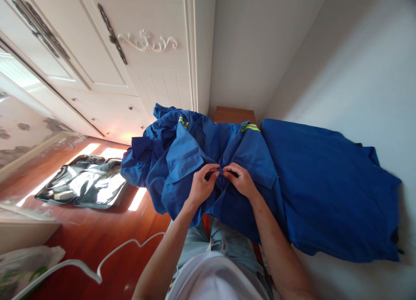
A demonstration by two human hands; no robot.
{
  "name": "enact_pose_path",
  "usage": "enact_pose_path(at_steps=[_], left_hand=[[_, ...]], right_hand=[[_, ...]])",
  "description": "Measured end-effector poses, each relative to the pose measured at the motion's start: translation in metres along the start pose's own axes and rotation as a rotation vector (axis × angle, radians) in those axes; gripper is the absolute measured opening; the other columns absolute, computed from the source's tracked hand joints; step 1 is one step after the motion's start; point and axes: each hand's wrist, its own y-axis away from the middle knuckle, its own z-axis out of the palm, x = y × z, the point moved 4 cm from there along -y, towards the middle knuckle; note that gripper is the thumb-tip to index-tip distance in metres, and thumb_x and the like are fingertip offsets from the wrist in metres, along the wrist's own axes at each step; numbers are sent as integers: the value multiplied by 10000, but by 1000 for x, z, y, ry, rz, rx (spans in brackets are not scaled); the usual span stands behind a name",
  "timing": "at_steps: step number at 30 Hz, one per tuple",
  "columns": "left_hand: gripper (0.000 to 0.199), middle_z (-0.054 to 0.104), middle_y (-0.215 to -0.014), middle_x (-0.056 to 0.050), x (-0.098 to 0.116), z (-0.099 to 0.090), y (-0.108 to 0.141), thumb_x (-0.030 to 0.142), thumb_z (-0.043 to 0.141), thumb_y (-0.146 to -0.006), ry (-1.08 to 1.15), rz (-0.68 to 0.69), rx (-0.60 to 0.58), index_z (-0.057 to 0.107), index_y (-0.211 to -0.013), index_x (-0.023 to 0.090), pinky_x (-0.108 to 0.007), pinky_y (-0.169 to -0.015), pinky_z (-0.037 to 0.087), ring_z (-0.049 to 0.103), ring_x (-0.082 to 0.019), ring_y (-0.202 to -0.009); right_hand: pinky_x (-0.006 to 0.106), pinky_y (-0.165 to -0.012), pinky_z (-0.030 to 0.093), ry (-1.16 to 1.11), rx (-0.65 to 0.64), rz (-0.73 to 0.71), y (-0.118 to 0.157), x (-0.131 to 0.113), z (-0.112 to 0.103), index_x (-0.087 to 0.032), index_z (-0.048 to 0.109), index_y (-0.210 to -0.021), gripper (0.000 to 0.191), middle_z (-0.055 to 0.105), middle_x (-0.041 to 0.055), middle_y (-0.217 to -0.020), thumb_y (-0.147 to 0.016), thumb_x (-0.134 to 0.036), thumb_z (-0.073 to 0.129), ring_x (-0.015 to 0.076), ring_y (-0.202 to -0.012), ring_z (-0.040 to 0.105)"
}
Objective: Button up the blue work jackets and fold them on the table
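A blue work jacket (185, 161) with yellow-green reflective strips and flap pockets lies spread out before me, its left part bunched up. Both hands meet at its front opening. The fingertips of my left hand (205, 181) pinch the jacket's edge. My right hand (239, 179) pinches the facing edge, almost touching the left one. Whatever small fastening may be between the fingertips is too small to make out. To the right, beside the jacket, another piece of blue cloth (331, 187) is laid out flat.
On the wooden floor (107, 243) at left lies an open suitcase (97, 183). A white cable (110, 252) runs across the floor near a plastic bag (29, 265). A white wardrobe (156, 66) stands ahead, and a wall (357, 75) borders the right.
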Motion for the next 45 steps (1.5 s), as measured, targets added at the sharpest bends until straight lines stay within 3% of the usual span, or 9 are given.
enact_pose_path(at_steps=[9, 12, 17, 22, 27, 34, 37, 42, 45], left_hand=[[207, 743, -1016, -59, 14, -1, -1, 189, 599, -878, -146, 52, 35, 749, -1014, 232, -368, -922, 515, 678, -218, -972], [211, 749, -973, -46, 12, 0, -2, 180, 583, -878, -118, 16, 24, 750, -996, 232, -344, -864, 532, 687, -203, -903], [152, 723, -844, -24, 4, 1, -3, 157, 593, -837, -33, -47, 41, 715, -920, 194, -282, -754, 540, 675, -164, -775], [164, 725, -902, -37, 2, 1, -2, 182, 602, -854, -17, -47, 30, 695, -988, 192, -292, -798, 542, 684, -170, -844], [170, 736, -920, -43, 4, 2, 1, 244, 662, -834, -3, -47, 22, 713, -992, 204, -313, -815, 548, 692, -189, -861], [114, 721, -839, -29, -7, -1, -2, 227, 651, -818, 10, -113, 56, 712, -906, 190, -284, -732, 528, 671, -168, -772], [126, 719, -823, -33, -9, -1, -3, 237, 667, -802, 62, -153, 78, 703, -910, 183, -279, -710, 522, 669, -167, -754], [101, 718, -812, -27, -6, 1, -4, 222, 675, -787, 61, -177, 92, 699, -877, 184, -282, -722, 526, 673, -166, -752], [82, 714, -807, -23, -5, 2, -4, 216, 669, -792, 53, -171, 81, 696, -862, 182, -278, -716, 522, 667, -161, -741]], right_hand=[[311, -757, 470, 42, 3, 69, 1, 3, 4, -203, 669, -916, 146, 639, 31, -882, -901, -324, 588, 180, -822, 598], [310, -748, 476, 22, -16, 74, 1, 3, 2, -204, 672, -909, 172, 641, 30, -871, -907, -356, 590, 179, -808, 603], [312, -760, 480, 79, -45, 1, 0, -6, 1, -208, 664, -910, 181, 630, 39, -878, -940, -347, 553, 184, -831, 609], [321, -758, 468, 266, -72, -72, -1, -14, 6, -205, 614, -920, 191, 593, 55, -890, -981, -277, 448, 188, -827, 583], [324, -751, 467, 346, 0, -78, -1, -9, 12, -210, 582, -892, 244, 579, 59, -867, -1001, -261, 369, 192, -812, 564], [337, -798, 502, 232, -85, -99, 3, -12, 7, -222, 636, -995, 209, 625, 61, -939, -989, -365, 483, 199, -889, 613], [358, -833, 513, 316, -93, -168, 4, -17, 6, -219, 651, -1048, 206, 642, 81, -976, -985, -336, 494, 217, -928, 625], [366, -789, 525, 535, -74, -240, 2, -18, 12, -206, 684, -967, 235, 655, 93, -906, -979, -254, 454, 222, -852, 626], [358, -764, 515, 528, -66, -244, 0, -17, 12, -203, 677, -925, 229, 642, 86, -868, -961, -225, 452, 217, -816, 610]])
